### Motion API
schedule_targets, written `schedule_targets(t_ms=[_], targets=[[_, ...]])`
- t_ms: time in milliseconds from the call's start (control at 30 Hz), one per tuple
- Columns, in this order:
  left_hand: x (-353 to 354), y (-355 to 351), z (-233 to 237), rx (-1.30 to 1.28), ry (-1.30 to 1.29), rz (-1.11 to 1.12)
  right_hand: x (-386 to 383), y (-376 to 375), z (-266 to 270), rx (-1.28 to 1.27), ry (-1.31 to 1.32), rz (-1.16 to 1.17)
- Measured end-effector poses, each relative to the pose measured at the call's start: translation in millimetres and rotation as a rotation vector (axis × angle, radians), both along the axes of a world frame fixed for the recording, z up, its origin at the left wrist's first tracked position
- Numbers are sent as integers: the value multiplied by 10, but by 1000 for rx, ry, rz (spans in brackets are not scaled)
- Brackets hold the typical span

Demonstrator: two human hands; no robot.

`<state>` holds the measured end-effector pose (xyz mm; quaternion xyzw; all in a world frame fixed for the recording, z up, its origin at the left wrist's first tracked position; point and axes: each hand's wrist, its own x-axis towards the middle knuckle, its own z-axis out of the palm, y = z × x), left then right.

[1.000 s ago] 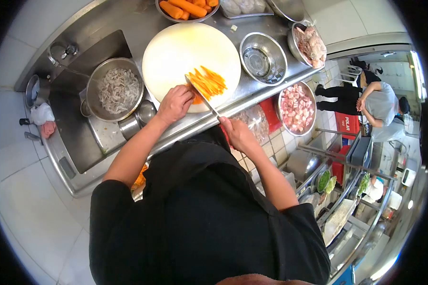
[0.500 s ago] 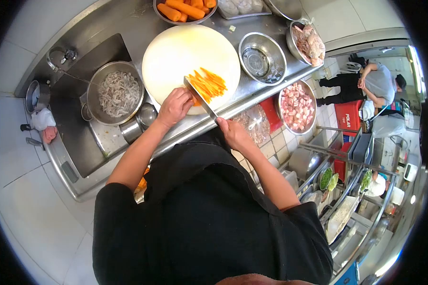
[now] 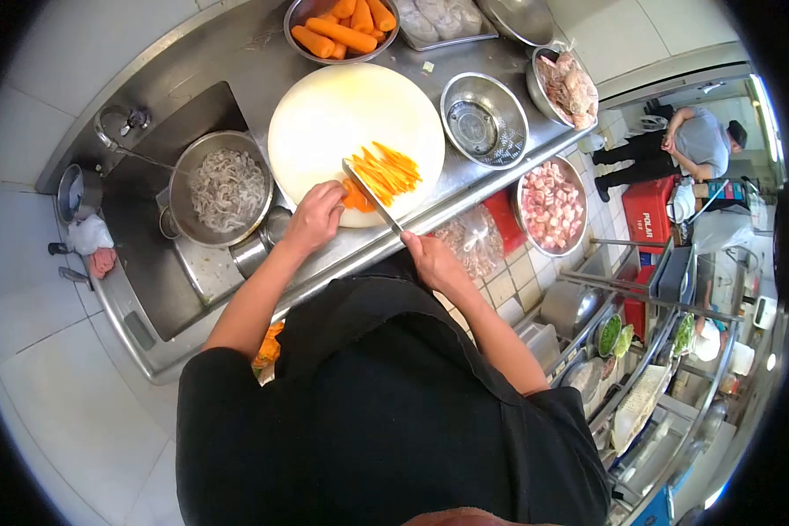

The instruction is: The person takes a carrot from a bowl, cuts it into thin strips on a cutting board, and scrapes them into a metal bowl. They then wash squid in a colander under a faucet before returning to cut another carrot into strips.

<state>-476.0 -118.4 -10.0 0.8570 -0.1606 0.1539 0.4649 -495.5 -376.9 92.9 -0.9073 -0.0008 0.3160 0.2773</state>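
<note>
On a round white cutting board (image 3: 324,114) lies a pile of carrot strips (image 3: 394,171). A knife (image 3: 380,202) stands along the pile's left side, its blade touching the board. My right hand (image 3: 436,263) is closed around the knife's handle at the board's near edge. My left hand (image 3: 317,215) has its fingers bent, with the fingertips on the edge of some carrot slices (image 3: 356,195) left of the blade. The undersides of these fingers are hidden.
Behind the board stands a bowl of whole carrots (image 3: 337,35). A metal colander (image 3: 485,120) is at the right. The sink (image 3: 149,280) holds a pan of shrimp-like pieces (image 3: 228,188). A bowl of cut meat (image 3: 550,206) sits below the counter edge. A person (image 3: 697,140) stands far right.
My left hand has drawn back to the left from the blade, uncovering carrot slices beside it. My right hand still grips the knife. The view has shifted slightly.
</note>
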Motion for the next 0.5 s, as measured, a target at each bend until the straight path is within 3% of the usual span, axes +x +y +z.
schedule_targets(t_ms=[200, 500], targets=[[86, 45, -124, 122, -51, -59, -61, 4, 2, 14, 44, -17], [85, -15, -70, 83, -91, -44, -140, 31, 47, 67, -7, -32]])
